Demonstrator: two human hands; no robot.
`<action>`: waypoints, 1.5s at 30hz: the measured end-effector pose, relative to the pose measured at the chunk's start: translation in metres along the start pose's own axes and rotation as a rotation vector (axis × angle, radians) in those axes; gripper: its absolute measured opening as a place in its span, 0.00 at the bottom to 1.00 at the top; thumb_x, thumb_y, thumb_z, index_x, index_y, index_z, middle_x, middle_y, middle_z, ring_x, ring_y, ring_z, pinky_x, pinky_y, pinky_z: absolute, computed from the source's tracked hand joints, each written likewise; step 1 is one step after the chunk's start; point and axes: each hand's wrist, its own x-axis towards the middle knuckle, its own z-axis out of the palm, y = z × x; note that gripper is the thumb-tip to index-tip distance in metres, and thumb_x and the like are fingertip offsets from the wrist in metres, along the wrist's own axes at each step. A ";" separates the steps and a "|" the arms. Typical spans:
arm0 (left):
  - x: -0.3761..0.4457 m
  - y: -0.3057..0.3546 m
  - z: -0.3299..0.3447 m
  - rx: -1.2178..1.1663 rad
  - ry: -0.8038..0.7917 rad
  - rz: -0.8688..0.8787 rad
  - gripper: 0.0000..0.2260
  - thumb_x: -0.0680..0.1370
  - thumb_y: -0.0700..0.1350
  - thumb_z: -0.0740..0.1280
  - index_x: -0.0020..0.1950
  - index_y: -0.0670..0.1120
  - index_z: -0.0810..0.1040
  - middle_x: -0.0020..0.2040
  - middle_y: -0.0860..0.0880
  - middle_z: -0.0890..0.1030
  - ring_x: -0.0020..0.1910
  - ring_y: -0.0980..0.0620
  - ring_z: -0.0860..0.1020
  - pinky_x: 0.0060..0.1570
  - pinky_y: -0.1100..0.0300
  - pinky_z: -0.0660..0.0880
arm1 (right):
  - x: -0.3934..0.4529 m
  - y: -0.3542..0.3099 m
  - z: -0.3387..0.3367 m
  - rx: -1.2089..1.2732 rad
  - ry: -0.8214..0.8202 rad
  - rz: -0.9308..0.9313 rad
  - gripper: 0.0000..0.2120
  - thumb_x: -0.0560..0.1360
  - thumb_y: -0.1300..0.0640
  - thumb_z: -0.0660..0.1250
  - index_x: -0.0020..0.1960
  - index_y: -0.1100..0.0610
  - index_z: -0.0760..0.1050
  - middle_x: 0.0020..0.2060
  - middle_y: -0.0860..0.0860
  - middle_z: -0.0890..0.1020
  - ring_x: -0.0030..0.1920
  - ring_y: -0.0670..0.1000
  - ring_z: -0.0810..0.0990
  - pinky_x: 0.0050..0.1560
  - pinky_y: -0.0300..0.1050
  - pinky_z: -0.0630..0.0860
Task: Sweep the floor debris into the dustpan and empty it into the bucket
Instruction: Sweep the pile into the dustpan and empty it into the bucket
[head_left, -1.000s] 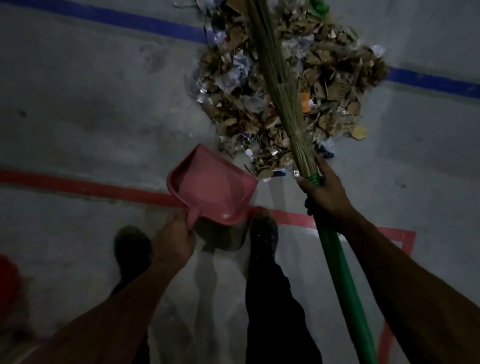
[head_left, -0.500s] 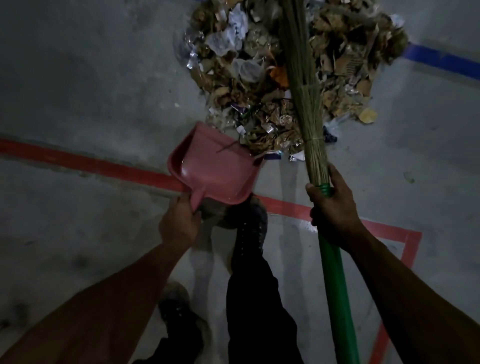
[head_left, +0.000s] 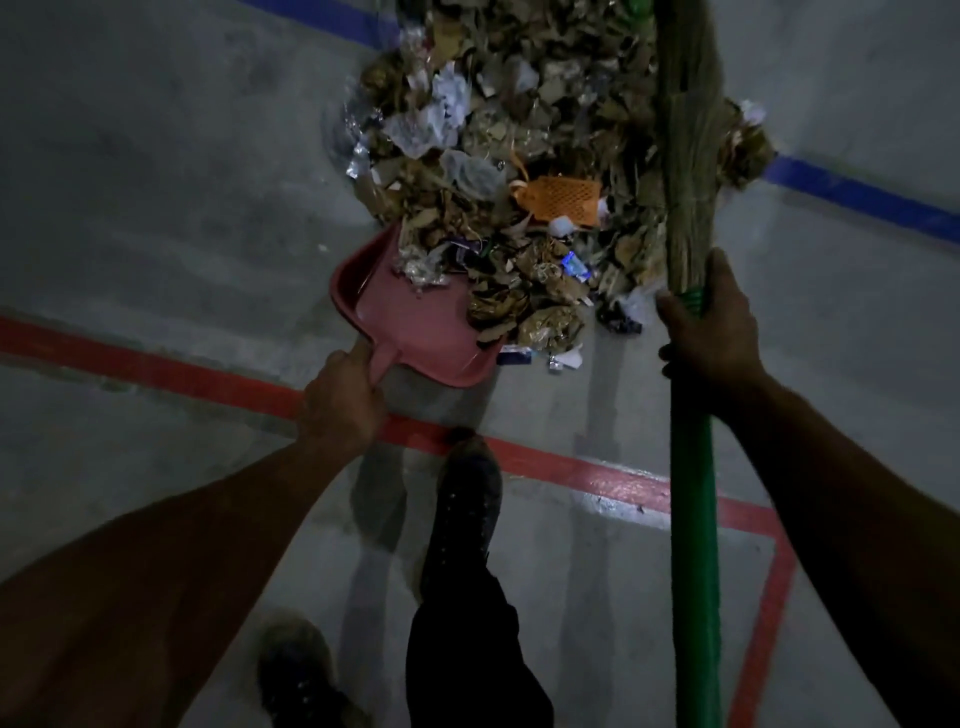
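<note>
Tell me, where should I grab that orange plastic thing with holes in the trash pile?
Probably by the small looped tab at the left end of the orange mesh piece, pinching from above. It lies flat on top of the debris pile, and that tab sticks out clear of the leaves, whereas scraps overlap its right end.

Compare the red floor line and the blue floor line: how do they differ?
The red floor line runs near the feet and turns a corner at right; the blue floor line lies farther off and shows no corner. Debris covers part of the blue one, none of the red. Both are painted stripes on grey concrete.
</note>
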 end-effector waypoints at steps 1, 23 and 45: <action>0.003 0.001 0.000 -0.002 -0.006 0.006 0.18 0.72 0.39 0.66 0.62 0.45 0.73 0.48 0.39 0.76 0.46 0.36 0.78 0.46 0.44 0.77 | 0.018 -0.008 -0.004 -0.032 0.002 0.007 0.31 0.78 0.51 0.64 0.76 0.42 0.55 0.53 0.52 0.76 0.32 0.57 0.80 0.22 0.41 0.73; 0.030 0.043 -0.010 0.062 0.029 0.012 0.15 0.76 0.43 0.66 0.62 0.46 0.72 0.50 0.41 0.73 0.49 0.36 0.77 0.46 0.43 0.76 | 0.021 -0.019 -0.019 -0.277 -0.207 -0.040 0.29 0.78 0.53 0.65 0.76 0.44 0.58 0.49 0.53 0.78 0.29 0.55 0.81 0.24 0.43 0.76; 0.049 0.052 -0.005 -0.012 0.015 -0.053 0.22 0.76 0.44 0.66 0.70 0.49 0.70 0.56 0.40 0.73 0.55 0.36 0.75 0.50 0.47 0.72 | -0.012 -0.011 0.046 -0.397 -0.404 -0.093 0.31 0.76 0.53 0.64 0.76 0.43 0.56 0.47 0.58 0.82 0.40 0.62 0.82 0.41 0.57 0.81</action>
